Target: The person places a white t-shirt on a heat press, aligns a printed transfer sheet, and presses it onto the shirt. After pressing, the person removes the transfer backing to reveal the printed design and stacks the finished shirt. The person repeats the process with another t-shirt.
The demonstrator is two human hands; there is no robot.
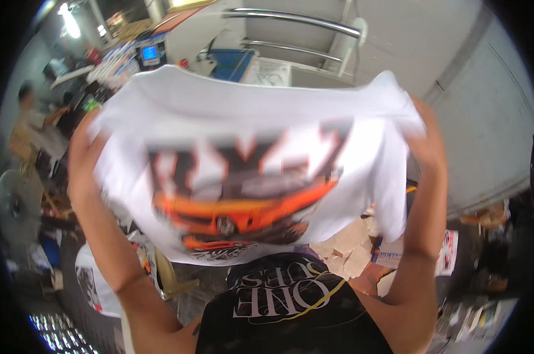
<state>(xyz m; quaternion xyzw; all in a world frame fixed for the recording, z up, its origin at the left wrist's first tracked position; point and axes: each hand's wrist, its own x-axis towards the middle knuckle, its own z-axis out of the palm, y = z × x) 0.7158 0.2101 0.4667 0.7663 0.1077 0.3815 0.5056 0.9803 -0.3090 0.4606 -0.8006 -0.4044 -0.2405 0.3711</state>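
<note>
A white cloth T-shirt with an orange car print [252,165] hangs spread in mid-air; left hand [91,147] and right hand [425,141] each clamp their grip on one side; level, even tension should smooth it.

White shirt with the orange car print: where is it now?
The white shirt spans the head view's middle, held up between the left hand and the right hand, with the person's black top below it.

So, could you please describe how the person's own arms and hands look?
The left arm and right arm are bare, with no sleeves visible. The fingers are blurred; no glove shows. The top is black with white lettering; a thin yellow strand crosses it.
</note>
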